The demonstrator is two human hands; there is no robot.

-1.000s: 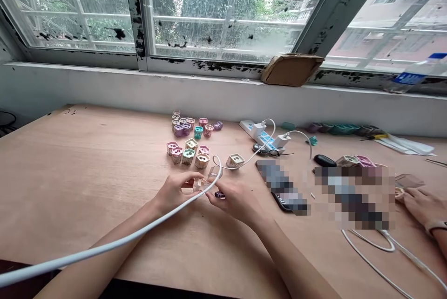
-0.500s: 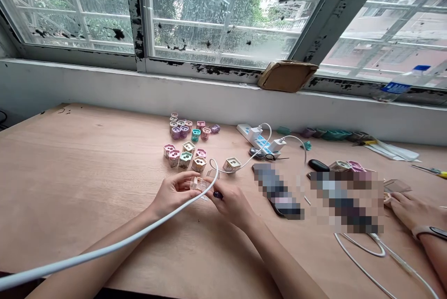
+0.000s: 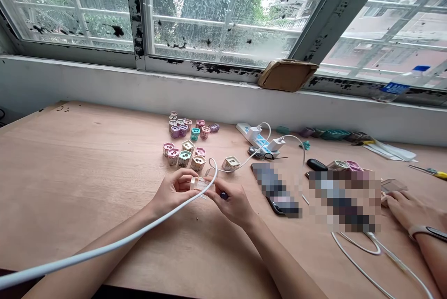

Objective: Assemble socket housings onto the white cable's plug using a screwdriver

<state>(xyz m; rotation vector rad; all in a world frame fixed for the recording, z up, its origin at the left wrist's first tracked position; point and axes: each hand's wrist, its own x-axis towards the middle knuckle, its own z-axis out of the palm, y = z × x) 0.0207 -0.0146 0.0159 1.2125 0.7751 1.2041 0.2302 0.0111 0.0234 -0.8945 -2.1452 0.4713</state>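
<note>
My left hand [image 3: 172, 192] pinches a small clear plastic piece [image 3: 199, 183] between its fingers. My right hand [image 3: 234, 204] sits just to its right, fingers closed on a small dark object [image 3: 223, 195], mostly hidden by them. A white cable [image 3: 104, 243] crosses my left forearm, rises past the clear piece and loops to a cream plug housing [image 3: 230, 163] on the table. Many pastel plug housings [image 3: 184, 158] stand just beyond my hands. At the right, another person's hand [image 3: 405, 213] with a wristband rests near a clear flat item [image 3: 394, 186].
A white power strip [image 3: 254, 137] with chargers and cables stands beyond my hands on the wooden table [image 3: 87, 164]. A pixelated patch [image 3: 275, 189] covers a dark item, and another [image 3: 344, 201] hides more. A window sill [image 3: 104, 80] bounds the table's far side.
My hands have drawn slightly closer, with the dark object shifted right against the clear piece. The head view has drifted slightly, so the table items sit a little further left.
</note>
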